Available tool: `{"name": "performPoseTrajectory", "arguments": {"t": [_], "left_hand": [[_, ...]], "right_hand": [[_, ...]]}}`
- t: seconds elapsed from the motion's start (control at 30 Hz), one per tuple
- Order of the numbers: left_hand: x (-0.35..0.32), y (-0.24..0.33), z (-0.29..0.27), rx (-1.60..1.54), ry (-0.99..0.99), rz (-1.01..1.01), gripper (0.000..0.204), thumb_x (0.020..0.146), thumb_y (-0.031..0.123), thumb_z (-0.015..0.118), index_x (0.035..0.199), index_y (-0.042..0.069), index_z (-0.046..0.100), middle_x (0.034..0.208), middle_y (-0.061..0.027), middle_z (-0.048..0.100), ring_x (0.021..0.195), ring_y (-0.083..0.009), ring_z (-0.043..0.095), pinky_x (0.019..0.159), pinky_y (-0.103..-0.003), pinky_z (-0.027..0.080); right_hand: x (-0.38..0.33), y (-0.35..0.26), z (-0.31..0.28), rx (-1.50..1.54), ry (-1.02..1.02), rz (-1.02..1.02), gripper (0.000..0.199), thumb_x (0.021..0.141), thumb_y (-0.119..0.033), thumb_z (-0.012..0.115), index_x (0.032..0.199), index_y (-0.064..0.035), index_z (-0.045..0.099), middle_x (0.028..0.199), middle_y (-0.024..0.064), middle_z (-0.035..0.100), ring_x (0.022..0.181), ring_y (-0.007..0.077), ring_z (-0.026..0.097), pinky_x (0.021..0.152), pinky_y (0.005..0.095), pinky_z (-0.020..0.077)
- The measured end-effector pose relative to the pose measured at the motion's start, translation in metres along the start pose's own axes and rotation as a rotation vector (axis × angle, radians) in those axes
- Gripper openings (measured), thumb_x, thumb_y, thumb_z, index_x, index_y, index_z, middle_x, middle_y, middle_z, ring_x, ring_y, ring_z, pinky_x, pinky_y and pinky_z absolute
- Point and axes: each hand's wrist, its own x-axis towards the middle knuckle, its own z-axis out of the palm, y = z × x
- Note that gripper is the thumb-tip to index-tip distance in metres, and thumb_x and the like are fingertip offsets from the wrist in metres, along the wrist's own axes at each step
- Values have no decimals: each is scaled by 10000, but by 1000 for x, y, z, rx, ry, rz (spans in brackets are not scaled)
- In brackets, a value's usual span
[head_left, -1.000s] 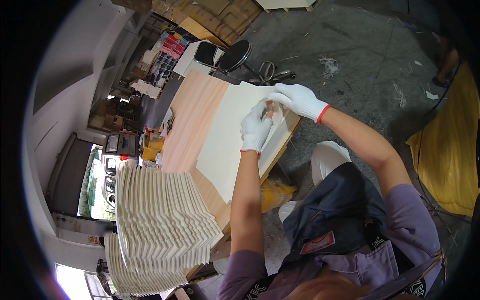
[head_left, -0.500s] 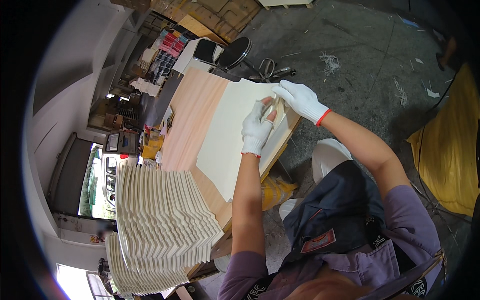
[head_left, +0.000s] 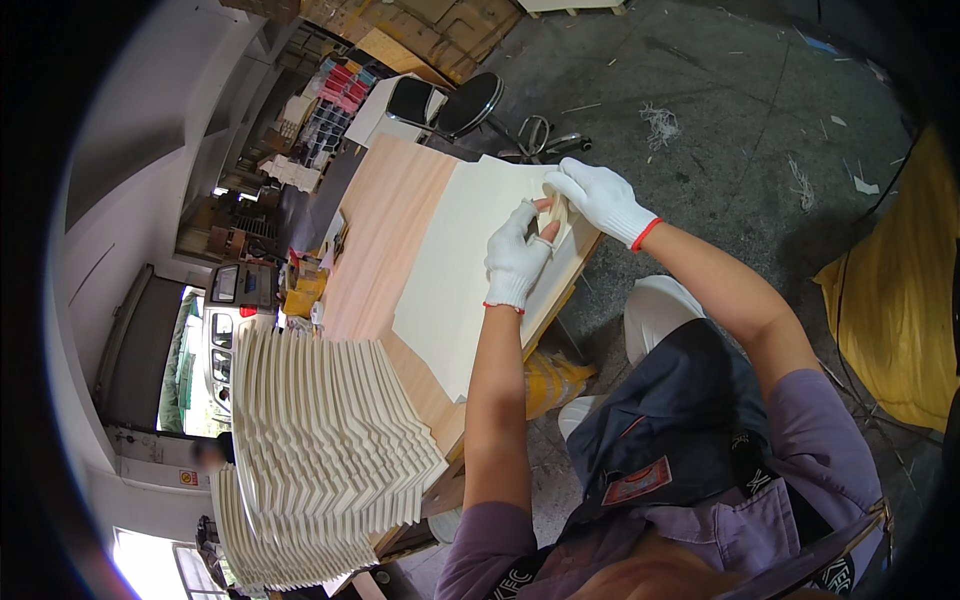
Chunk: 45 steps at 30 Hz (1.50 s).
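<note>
Both my hands wear white knit gloves with red cuffs, and a bare thumb and finger stick out of the left glove. My left hand (head_left: 516, 258) pinches a small bundle of cream strips (head_left: 558, 214) at the table's near right corner. My right hand (head_left: 598, 202) closes round the far end of the same bundle; its fingertips are partly hidden. Beneath the hands a large cream sheet (head_left: 450, 265) with a cut outline lies flat on the wooden table (head_left: 375, 235).
A tall stack of wavy-edged cream sheets (head_left: 320, 440) stands at the table's left end. Beyond the table is a black wheeled stool (head_left: 470, 105). Scraps (head_left: 660, 125) litter the grey floor. A yellow sheet-covered pile (head_left: 895, 290) rises on the right. A person (head_left: 210, 452) appears behind the stack.
My left hand's fingers have closed in further on the cream strips. My right hand has barely moved. A person's head has come more into sight behind the stack.
</note>
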Motion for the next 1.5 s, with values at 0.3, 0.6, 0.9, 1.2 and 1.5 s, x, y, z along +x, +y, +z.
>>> {"name": "performPoseTrajectory", "arguments": {"t": [0.3, 0.6, 0.9, 1.2, 1.5], "left_hand": [[4, -7, 0, -35, 43, 80, 326, 928, 223, 731, 1250, 184, 702, 1058, -101, 731, 973, -270, 698, 890, -355, 530], [2, -5, 3, 30, 23, 6, 321, 914, 188, 742, 1226, 119, 715, 797, -28, 614, 765, -116, 573, 726, -291, 490], [0, 1, 2, -103, 105, -53, 323, 939, 213, 700, 1261, 218, 703, 1120, -122, 731, 999, -306, 705, 884, -365, 535], [0, -2, 3, 149, 23, 60, 329, 912, 222, 744, 1233, 160, 707, 994, -107, 723, 906, -206, 698, 826, -322, 533], [-1, 1, 4, 126, -13, 12, 422, 877, 167, 745, 1294, 195, 691, 1088, -117, 726, 982, -232, 715, 870, -335, 547]], "right_hand": [[0, 0, 2, 27, 10, 12, 416, 1044, -496, 444, 1073, -112, 602, 924, 213, 704, 891, 409, 684, 764, 504, 501], [-1, -1, 0, 33, 7, 39, 421, 1045, -499, 440, 1075, -110, 599, 931, 216, 703, 899, 415, 681, 773, 505, 501], [-3, -6, -5, 79, -30, 49, 446, 1036, -522, 453, 1086, -103, 598, 916, 216, 700, 899, 413, 680, 785, 500, 498], [-3, 2, 3, 95, 32, 43, 430, 1040, -505, 468, 1032, -87, 568, 886, 220, 689, 885, 430, 666, 782, 512, 486], [-4, 1, -4, 147, 11, 21, 447, 1034, -521, 462, 1058, -94, 590, 905, 205, 700, 908, 418, 674, 787, 494, 497]]}}
